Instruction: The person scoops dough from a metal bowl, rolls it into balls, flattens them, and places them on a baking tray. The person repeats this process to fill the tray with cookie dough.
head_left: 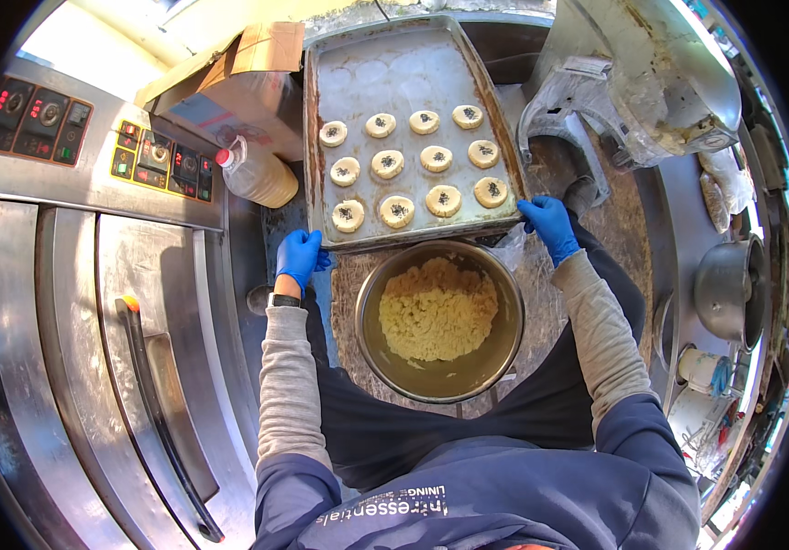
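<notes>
A worn metal baking tray (394, 75) extends away from me, its near edge close to the rim of a bowl. Rows of round pale dough pieces (435, 159) cover its nearer part, each topped with dark seeds. My left hand (300, 258), in a blue glove, grips the tray's near left corner. At the near right corner, my right hand (550, 225), gloved the same way, holds the rim. Between my legs stands a steel mixing bowl (365, 344) with crumbly yellow dough (439, 313) inside.
On the left is a steel oven (140, 275) with control panels and a long black handle (160, 426). A plastic jug (260, 175) and a cardboard box (250, 103) stand left of the tray. A large mixer (662, 82) rises at the right, with a metal pot (724, 292) farther right.
</notes>
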Motion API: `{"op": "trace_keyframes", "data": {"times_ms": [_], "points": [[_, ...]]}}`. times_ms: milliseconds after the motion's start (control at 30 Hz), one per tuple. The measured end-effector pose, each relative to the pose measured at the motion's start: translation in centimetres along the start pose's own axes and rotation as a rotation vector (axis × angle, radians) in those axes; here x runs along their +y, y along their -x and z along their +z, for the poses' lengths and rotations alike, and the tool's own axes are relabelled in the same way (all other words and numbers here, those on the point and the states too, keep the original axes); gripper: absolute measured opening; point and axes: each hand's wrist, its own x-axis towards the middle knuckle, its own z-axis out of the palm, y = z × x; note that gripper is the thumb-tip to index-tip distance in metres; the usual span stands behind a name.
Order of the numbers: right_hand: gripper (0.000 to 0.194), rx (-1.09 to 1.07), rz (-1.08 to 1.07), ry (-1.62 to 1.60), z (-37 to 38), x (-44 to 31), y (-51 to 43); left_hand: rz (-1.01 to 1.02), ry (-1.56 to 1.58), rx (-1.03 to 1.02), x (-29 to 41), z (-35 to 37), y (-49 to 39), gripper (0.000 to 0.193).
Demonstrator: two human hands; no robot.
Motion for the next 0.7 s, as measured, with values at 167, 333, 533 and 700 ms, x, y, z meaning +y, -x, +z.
{"op": "trace_keyframes", "data": {"times_ms": [167, 333, 533, 700], "points": [[0.025, -0.011, -0.003, -0.258, -0.1, -5.3, 2.0, 0.157, 0.017, 0.011, 0.8, -2.7, 0.6, 0.025], [0.022, 0.047, -0.071, -0.302, -1.4, -10.0, 2.9, -0.071, 0.816, -0.176, 4.2, -2.3, 1.1, 0.026], [0.024, 0.295, -0.127, -0.620, -4.9, -11.2, 5.3, -0.020, 0.873, -0.375, 7.6, 1.5, 8.4, 0.035], [0.027, 0.080, 0.177, -0.400, -3.3, -0.6, 15.8, -0.090, 0.983, -0.492, 10.3, 11.7, 23.0, 0.041]]}}
